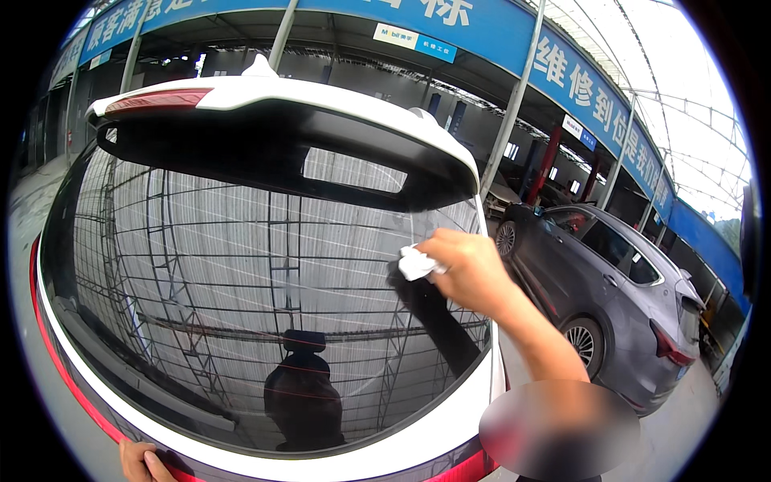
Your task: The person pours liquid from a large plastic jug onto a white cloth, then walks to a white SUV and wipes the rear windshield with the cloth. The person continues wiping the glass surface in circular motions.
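Observation:
My right hand [468,269] is closed around a crumpled white cloth or tissue [418,263], pressed to the right part of a dark rear window [241,265]. The glass belongs to a white car and mirrors my arm and a roof frame. Low on the left, my left hand [143,463] rests against the red strip [84,402] along the car's rear. Only some of its fingers show, slightly apart, with no object visible in them. A dark rear wiper [165,394] lies along the lower left of the window.
Above the glass juts a white roof spoiler [337,104] with a black underside and a red light [157,100]. A grey car [602,273] is parked at the right. Behind stand a workshop with blue signboards [574,88] and posts. A blurred patch covers the lower right.

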Motion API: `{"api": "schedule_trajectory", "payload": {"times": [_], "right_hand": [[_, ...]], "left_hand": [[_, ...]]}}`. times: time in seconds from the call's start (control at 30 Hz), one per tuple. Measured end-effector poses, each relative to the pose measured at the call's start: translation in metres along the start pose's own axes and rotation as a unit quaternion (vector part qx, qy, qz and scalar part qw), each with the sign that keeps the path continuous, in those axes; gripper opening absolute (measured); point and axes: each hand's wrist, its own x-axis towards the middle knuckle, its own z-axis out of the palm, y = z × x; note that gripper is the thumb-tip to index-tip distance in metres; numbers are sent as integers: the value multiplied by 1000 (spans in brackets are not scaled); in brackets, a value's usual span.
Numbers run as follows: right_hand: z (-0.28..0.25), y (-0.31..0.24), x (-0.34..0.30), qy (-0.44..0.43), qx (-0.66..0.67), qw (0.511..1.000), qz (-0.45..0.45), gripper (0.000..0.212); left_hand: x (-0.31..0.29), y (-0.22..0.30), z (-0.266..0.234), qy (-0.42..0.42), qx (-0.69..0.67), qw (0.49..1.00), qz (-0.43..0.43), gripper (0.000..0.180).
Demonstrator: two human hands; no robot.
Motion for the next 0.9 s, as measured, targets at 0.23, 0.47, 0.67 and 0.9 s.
{"api": "schedule_trajectory", "payload": {"times": [0.23,0.47,0.67,0.9], "right_hand": [[0,0,29,-94,7,995,29,27],[-29,27,6,-143,43,984,94,13],[-25,47,38,-142,-117,978,94,10],[-24,34,43,-206,-94,971,79,13]], "left_hand": [[5,-5,13,19,7,1000,23,22],[1,-7,10,9,20,1000,-3,22],[-2,-13,16,-11,1,1000,0,23],[-1,-10,17,11,-10,1000,-14,25]]}}
